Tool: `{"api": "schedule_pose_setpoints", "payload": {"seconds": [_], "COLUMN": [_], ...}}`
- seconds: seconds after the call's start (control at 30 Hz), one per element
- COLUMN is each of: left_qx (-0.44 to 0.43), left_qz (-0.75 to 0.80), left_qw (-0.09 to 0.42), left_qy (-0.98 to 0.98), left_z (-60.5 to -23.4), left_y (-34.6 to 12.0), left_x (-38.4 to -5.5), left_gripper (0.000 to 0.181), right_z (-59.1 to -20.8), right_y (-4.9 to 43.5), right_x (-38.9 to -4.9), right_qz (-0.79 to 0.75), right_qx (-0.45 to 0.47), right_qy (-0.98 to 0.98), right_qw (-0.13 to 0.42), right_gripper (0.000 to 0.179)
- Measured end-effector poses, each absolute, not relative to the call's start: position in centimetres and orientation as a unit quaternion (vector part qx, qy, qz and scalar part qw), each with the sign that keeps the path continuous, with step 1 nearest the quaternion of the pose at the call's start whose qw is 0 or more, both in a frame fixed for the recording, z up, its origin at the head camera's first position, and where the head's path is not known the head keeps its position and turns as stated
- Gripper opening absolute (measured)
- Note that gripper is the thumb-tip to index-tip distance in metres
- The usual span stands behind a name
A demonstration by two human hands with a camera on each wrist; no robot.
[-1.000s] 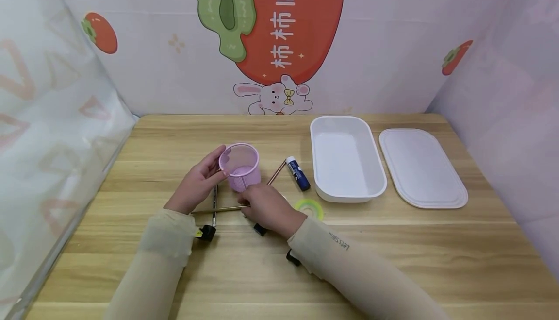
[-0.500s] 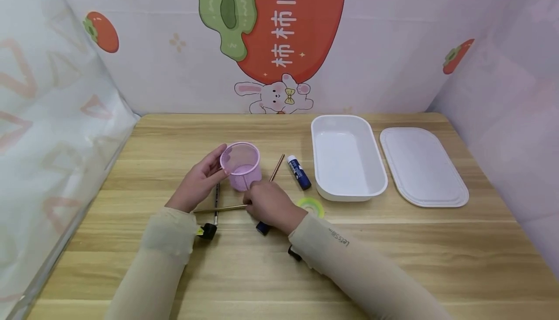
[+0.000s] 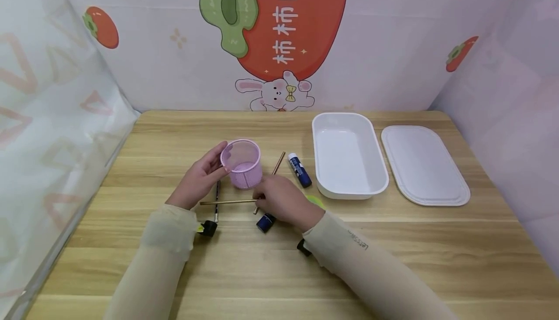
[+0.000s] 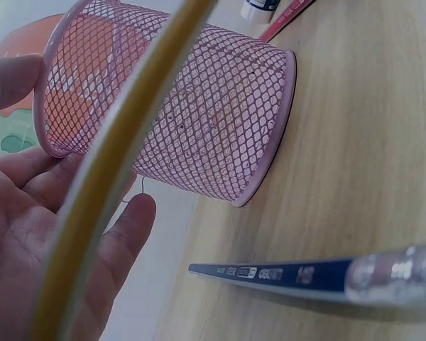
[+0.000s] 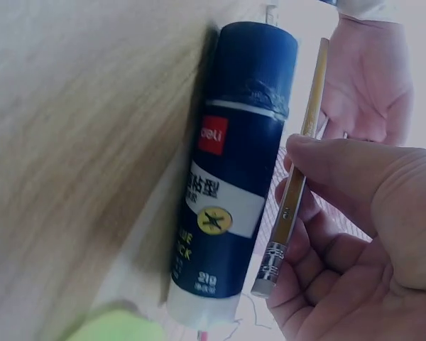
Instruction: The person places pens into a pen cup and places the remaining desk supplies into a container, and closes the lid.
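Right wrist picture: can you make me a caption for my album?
Right-hand fingers pinch a gold pencil beside a blue glue stick, with the left hand in the background.

Upright pink cup (image 3: pixel 245 176), pinched yellow pencil (image 5: pixel 290 204)

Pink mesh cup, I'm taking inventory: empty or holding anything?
Empty: in the head view, the cup shows its bare bottom and nothing inside.
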State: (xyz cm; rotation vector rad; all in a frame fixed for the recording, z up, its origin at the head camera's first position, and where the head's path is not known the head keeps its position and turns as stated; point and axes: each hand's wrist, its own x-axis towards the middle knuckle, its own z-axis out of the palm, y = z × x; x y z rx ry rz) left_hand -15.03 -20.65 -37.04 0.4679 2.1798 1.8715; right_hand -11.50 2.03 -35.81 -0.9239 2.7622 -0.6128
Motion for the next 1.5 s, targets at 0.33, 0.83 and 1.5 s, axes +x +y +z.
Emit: {"api": "schedule_pose_setpoints", "payload": {"seconds": [0.33, 0.83, 1.5], "left_qx": [0.150, 0.143, 0.145], "left_qz": [0.633, 0.623, 0.628], "left_qw": [0.119, 0.124, 0.121], "left_qy": [0.750, 0.759, 0.755], "left_z": [-37.0, -36.9, -36.8], "left_y": [-20.6, -20.7, -20.6], "left_x": [-15.1, -15.0, -15.2], "left_gripper": [0.064, 0.064, 0.063], "right_z": [-35.1, -34.0, -32.5], "right_y": [3.9, 5.2, 5.0], "right_x": [-10.7, -9.1, -9.6], "right_qz": [-0.233, -0.313, -0.471], "right_qx": [-0.279, -0.259, -0.201], "right_qy": [0.926, 0.911, 0.859], "right_qw": [0.101, 0.072, -0.016], "right_gripper": [0.010, 0.006, 0.006]}}
